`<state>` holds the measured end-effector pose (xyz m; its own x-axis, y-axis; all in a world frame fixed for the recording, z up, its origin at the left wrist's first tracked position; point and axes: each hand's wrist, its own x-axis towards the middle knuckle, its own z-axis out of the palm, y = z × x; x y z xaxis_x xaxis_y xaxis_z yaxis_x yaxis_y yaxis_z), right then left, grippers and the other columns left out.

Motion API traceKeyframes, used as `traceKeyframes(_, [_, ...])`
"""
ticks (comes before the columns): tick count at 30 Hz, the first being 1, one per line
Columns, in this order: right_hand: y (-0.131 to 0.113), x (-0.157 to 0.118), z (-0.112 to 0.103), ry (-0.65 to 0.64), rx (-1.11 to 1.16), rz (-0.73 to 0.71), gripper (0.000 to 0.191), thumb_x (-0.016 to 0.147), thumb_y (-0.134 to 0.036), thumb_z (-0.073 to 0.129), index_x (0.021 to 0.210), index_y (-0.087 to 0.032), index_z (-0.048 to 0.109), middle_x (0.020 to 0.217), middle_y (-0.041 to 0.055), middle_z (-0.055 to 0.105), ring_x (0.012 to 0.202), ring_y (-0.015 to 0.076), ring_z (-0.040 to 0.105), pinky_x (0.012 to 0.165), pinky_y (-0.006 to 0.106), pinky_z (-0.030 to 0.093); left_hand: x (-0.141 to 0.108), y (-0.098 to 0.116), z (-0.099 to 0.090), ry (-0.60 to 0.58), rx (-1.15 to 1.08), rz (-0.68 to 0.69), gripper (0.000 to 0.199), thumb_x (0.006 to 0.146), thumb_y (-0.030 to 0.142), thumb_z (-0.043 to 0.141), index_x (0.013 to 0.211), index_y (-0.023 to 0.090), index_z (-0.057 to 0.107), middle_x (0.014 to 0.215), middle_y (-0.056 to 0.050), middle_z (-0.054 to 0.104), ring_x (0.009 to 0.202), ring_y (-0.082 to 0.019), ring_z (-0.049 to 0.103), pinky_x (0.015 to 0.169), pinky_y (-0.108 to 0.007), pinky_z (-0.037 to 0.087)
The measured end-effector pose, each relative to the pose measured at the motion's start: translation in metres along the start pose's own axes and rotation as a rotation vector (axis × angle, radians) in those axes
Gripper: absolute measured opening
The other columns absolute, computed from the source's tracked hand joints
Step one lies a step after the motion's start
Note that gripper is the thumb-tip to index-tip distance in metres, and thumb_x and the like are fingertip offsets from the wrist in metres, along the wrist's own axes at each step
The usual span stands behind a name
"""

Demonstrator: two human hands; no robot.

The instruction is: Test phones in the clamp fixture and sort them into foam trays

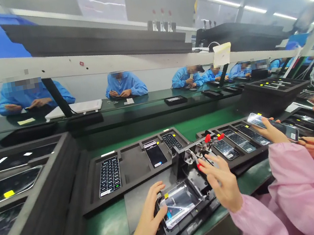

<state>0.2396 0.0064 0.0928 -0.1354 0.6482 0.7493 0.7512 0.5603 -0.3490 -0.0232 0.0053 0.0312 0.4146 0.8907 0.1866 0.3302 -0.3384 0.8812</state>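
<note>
A smartphone point(181, 206) with a yellow sticker lies screen up in a black clamping fixture point(173, 234). My left hand point(147, 218) is at its left end, thumb on the near side of the edge and fingers by the far corner. My right hand point(225, 184) reaches over the fixture's right side, its fingertips closed on a red-tipped clamp lever point(199, 166). More clamp levers with red tips point(207, 138) stand just behind it. Part of the mechanism is hidden by my right hand.
Behind the fixture, a black foam tray point(133, 156) holds several phones; another phone tray point(232, 140) lies right. Stacked foam trays point(65, 182) rise at left. A co-worker's hand point(271, 129) holds a phone at right. People in blue sit across the bench.
</note>
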Motion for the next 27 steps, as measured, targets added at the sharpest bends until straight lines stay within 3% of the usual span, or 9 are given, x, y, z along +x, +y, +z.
traceKeyframes(3, [0.005, -0.024, 0.015, -0.156, -0.268, 0.050, 0.034, 0.087, -0.027, 0.044, 0.119, -0.035, 0.053, 0.140, 0.0048, 0.036, 0.130, 0.0360, 0.024, 0.093, 0.072, 0.014, -0.007, -0.001, 0.001, -0.048, 0.070, 0.005, 0.056, 0.084, 0.026, 0.050, 0.135, 0.030, 0.026, 0.146, -0.005, 0.021, 0.134, -0.024, 0.022, 0.109, -0.041, 0.019])
traceKeyframes(6, [0.006, -0.030, 0.023, -0.182, -0.311, 0.121, 0.035, 0.088, -0.030, 0.042, 0.121, -0.038, 0.050, 0.146, 0.0042, 0.021, 0.132, 0.0381, 0.017, 0.091, 0.074, 0.014, -0.008, 0.001, 0.004, -0.060, 0.135, 0.007, 0.063, 0.081, 0.021, 0.052, 0.136, 0.030, 0.024, 0.147, -0.004, 0.017, 0.134, -0.025, 0.020, 0.110, -0.042, 0.017])
traceKeyframes(9, [0.006, -0.038, 0.022, -0.018, -0.164, 0.129, 0.031, 0.089, -0.026, 0.039, 0.114, -0.031, 0.057, 0.139, 0.0061, 0.033, 0.128, 0.0342, 0.029, 0.096, 0.069, 0.016, -0.003, -0.002, 0.003, -0.033, 0.049, -0.025, 0.059, 0.084, 0.026, 0.049, 0.137, 0.031, 0.021, 0.147, -0.003, 0.020, 0.133, -0.024, 0.022, 0.110, -0.041, 0.018])
traceKeyframes(13, [0.003, -0.064, 0.022, 0.236, 0.005, 0.073, 0.028, 0.085, -0.016, 0.038, 0.099, -0.021, 0.062, 0.115, 0.0087, 0.051, 0.113, 0.0272, 0.046, 0.098, 0.060, 0.025, 0.005, -0.011, -0.004, -0.005, -0.103, -0.180, 0.051, 0.088, 0.026, 0.042, 0.135, 0.031, 0.023, 0.142, -0.004, 0.033, 0.125, -0.022, 0.037, 0.106, -0.041, 0.026])
traceKeyframes(16, [-0.008, -0.087, 0.029, 0.266, 0.032, -0.025, 0.018, 0.080, -0.014, 0.048, 0.088, -0.017, 0.063, 0.093, 0.0080, 0.056, 0.092, 0.0219, 0.053, 0.084, 0.045, 0.040, 0.003, -0.014, -0.010, -0.102, -0.144, -0.158, 0.064, 0.083, 0.024, 0.051, 0.138, 0.031, 0.019, 0.142, -0.004, 0.035, 0.126, -0.022, 0.037, 0.107, -0.041, 0.024])
traceKeyframes(20, [-0.034, -0.105, 0.048, 0.252, 0.022, -0.187, 0.001, 0.072, -0.017, 0.060, 0.072, -0.016, 0.060, 0.069, 0.0030, 0.054, 0.068, 0.0154, 0.049, 0.064, 0.033, 0.039, -0.004, -0.016, -0.018, -0.199, -0.175, -0.083, 0.074, 0.080, 0.027, 0.057, 0.140, 0.031, 0.014, 0.146, -0.003, 0.028, 0.132, -0.022, 0.028, 0.109, -0.038, 0.020])
traceKeyframes(23, [-0.051, -0.104, 0.058, 0.266, 0.035, -0.101, 0.008, 0.076, -0.016, 0.055, 0.069, -0.016, 0.059, 0.065, 0.0031, 0.054, 0.064, 0.0145, 0.048, 0.061, 0.032, 0.038, -0.004, -0.016, -0.018, -0.200, -0.200, -0.095, 0.073, 0.081, 0.031, 0.057, 0.140, 0.030, 0.015, 0.145, -0.004, 0.030, 0.132, -0.022, 0.027, 0.109, -0.038, 0.019])
traceKeyframes(27, [-0.058, -0.100, 0.061, 0.310, 0.050, -0.061, 0.010, 0.077, -0.014, 0.053, 0.068, -0.016, 0.059, 0.065, 0.0035, 0.054, 0.063, 0.0142, 0.048, 0.059, 0.032, 0.038, 0.006, -0.015, -0.009, -0.093, -0.220, -0.233, 0.057, 0.086, 0.032, 0.047, 0.138, 0.029, 0.022, 0.136, -0.006, 0.042, 0.123, -0.022, 0.040, 0.105, -0.039, 0.027])
